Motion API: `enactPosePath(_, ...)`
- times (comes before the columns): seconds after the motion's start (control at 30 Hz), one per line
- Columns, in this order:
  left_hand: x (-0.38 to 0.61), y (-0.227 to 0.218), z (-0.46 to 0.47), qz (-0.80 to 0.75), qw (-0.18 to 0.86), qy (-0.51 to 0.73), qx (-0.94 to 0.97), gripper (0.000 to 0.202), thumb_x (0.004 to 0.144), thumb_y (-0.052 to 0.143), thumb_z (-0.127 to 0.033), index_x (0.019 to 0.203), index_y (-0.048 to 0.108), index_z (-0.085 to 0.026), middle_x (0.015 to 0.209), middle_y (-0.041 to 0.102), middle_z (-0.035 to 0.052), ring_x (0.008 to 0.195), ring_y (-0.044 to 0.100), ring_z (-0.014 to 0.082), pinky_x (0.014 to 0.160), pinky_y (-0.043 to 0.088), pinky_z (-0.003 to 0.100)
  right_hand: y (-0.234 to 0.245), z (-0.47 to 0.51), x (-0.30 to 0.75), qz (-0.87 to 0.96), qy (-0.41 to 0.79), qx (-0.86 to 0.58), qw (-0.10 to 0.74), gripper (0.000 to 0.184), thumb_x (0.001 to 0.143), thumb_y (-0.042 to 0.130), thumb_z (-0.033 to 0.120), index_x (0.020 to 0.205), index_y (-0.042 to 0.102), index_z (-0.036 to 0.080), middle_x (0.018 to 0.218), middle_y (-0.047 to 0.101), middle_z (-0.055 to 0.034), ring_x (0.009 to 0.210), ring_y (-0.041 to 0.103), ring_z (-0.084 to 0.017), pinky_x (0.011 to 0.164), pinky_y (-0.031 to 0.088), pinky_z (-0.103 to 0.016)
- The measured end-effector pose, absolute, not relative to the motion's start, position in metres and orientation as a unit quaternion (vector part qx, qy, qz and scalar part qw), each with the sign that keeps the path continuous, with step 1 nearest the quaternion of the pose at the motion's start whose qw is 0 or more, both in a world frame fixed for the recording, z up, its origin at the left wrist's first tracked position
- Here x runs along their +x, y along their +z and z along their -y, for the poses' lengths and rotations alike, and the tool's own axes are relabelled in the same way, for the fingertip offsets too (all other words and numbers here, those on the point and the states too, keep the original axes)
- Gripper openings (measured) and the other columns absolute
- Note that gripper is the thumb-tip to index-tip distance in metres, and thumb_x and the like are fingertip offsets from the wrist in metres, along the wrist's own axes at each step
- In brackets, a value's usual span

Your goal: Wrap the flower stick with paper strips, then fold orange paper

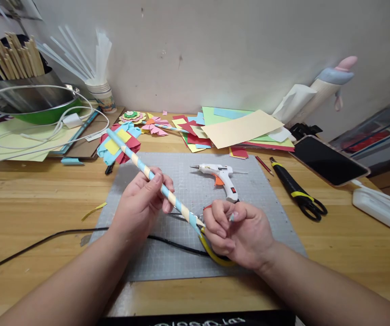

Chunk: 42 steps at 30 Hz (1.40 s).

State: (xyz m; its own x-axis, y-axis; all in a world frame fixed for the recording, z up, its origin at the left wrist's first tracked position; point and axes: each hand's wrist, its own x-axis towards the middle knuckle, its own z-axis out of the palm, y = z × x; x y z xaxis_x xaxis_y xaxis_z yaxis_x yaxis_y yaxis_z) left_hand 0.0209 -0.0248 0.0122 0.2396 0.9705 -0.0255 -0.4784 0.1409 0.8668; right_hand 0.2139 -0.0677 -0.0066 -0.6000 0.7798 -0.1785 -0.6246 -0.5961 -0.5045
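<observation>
Head view: clear rods [79,54] are held in stacked paper cups [103,93]. Wooden sticks [15,56] rise behind a steel bowl [28,97], their holder hidden. Over the cutting mat [181,267], a striped stick [147,172] is pinched by the left hand [140,206]. Yellow-handled scissors [211,253] are gripped in the closed right hand [239,233], blades concealed.

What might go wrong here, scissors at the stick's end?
The right hand holds the yellow-handled scissors at the end of the striped stick, fingers close by: a slip might nick them. The left hand grips mid-stick, so the end may wobble. The black cord crosses the mat under both hands and could snag a wrist.
</observation>
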Motion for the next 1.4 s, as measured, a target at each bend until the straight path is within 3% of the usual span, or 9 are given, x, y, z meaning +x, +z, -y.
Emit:
enactPosePath(0.17, 0.022, 0.009, 0.026, -0.353, 0.66, 0.521, 0.41, 0.012, 0.085, 0.057, -0.025, 0.083, 0.047, -0.019, 0.07, 0.061, -0.0028, 0.043, 0.051, 0.0068, 0.045, 0.041, 0.02, -0.008, 0.072, 0.205, 0.25, 0.829, -0.332, 0.376, 0.025, 0.082, 0.054, 0.033, 0.063, 0.05, 0.017, 0.054, 0.045, 0.0047, 0.037, 0.029, -0.003, 0.037, 0.014, -0.018)
enactPosePath(0.37, 0.025, 0.007, 0.026, -0.399, 0.611, 0.514, 0.451, 0.014, 0.085, 0.058, -0.024, 0.083, 0.045, -0.019, 0.07, 0.061, -0.0045, 0.043, 0.053, 0.0063, 0.046, 0.042, 0.019, -0.011, 0.078, 0.198, 0.38, 0.751, -0.396, 0.368, 0.029, 0.083, 0.059, 0.043, 0.073, 0.047, 0.019, 0.053, 0.043, 0.0079, 0.041, 0.03, -0.004, 0.038, 0.018, -0.018)
enactPosePath(0.47, 0.026, 0.008, 0.027, -0.409, 0.602, 0.508, 0.462, 0.015, 0.084, 0.06, -0.024, 0.085, 0.045, -0.018, 0.069, 0.061, -0.0048, 0.042, 0.052, 0.006, 0.044, 0.041, 0.018, -0.01, 0.079, 0.197, 0.4, 0.73, -0.426, 0.355, 0.025, 0.078, 0.063, 0.037, 0.073, 0.046, 0.019, 0.05, 0.039, 0.0099, 0.039, 0.028, -0.003, 0.038, 0.017, -0.018)
enactPosePath(0.57, 0.025, 0.008, 0.027, -0.413, 0.599, 0.508, 0.46, 0.016, 0.084, 0.059, -0.025, 0.084, 0.045, -0.018, 0.069, 0.06, -0.005, 0.042, 0.052, 0.0054, 0.044, 0.041, 0.018, -0.008, 0.079, 0.197, 0.377, 0.745, -0.427, 0.346, 0.016, 0.08, 0.054, 0.033, 0.074, 0.049, 0.019, 0.051, 0.045, 0.0075, 0.039, 0.029, -0.004, 0.037, 0.016, -0.019)
enactPosePath(0.77, 0.026, 0.007, 0.026, -0.415, 0.606, 0.503, 0.456, 0.017, 0.084, 0.06, -0.026, 0.085, 0.045, -0.019, 0.07, 0.06, -0.0048, 0.042, 0.052, 0.0055, 0.045, 0.041, 0.018, -0.006, 0.079, 0.197, 0.398, 0.736, -0.418, 0.354, 0.018, 0.078, 0.057, 0.033, 0.071, 0.047, 0.019, 0.05, 0.043, 0.0081, 0.04, 0.03, -0.004, 0.038, 0.018, -0.019)
enactPosePath(0.9, 0.025, 0.007, 0.025, -0.41, 0.609, 0.509, 0.449, 0.018, 0.082, 0.062, -0.027, 0.084, 0.046, -0.019, 0.068, 0.061, -0.0049, 0.042, 0.051, 0.0053, 0.044, 0.041, 0.018, -0.009, 0.079, 0.198, 0.385, 0.754, -0.401, 0.349, 0.013, 0.08, 0.05, 0.031, 0.076, 0.049, 0.019, 0.054, 0.046, 0.0061, 0.041, 0.03, -0.005, 0.039, 0.018, -0.02)
enactPosePath(1.1, 0.024, 0.003, 0.025, -0.459, 0.561, 0.524, 0.448, 0.029, 0.076, 0.071, -0.03, 0.076, 0.044, -0.019, 0.056, 0.055, -0.0079, 0.036, 0.045, 0.0049, 0.036, 0.033, 0.016, -0.011, 0.085, 0.196, 0.539, 0.645, -0.421, 0.342, 0.018, 0.085, 0.058, 0.034, 0.079, 0.055, 0.017, 0.062, 0.045, 0.0047, 0.055, 0.037, -0.008, 0.049, 0.029, -0.022)
enactPosePath(1.27, 0.022, 0.005, 0.025, -0.439, 0.598, 0.51, 0.435, 0.017, 0.089, 0.053, -0.035, 0.084, 0.052, -0.018, 0.072, 0.064, -0.0003, 0.042, 0.05, 0.0069, 0.042, 0.04, 0.02, -0.011, 0.084, 0.196, 0.447, 0.751, -0.379, 0.304, 0.031, 0.09, 0.047, 0.042, 0.089, 0.061, 0.014, 0.054, 0.044, 0.0062, 0.043, 0.03, -0.005, 0.04, 0.021, -0.02)
enactPosePath(1.4, 0.021, 0.006, 0.024, -0.423, 0.638, 0.507, 0.397, 0.013, 0.089, 0.051, -0.03, 0.088, 0.054, -0.016, 0.069, 0.063, 0.0001, 0.042, 0.048, 0.0066, 0.042, 0.037, 0.019, -0.013, 0.081, 0.198, 0.383, 0.805, -0.337, 0.304, 0.034, 0.089, 0.049, 0.041, 0.088, 0.064, 0.011, 0.054, 0.051, 0.0036, 0.037, 0.033, -0.004, 0.036, 0.016, -0.02)
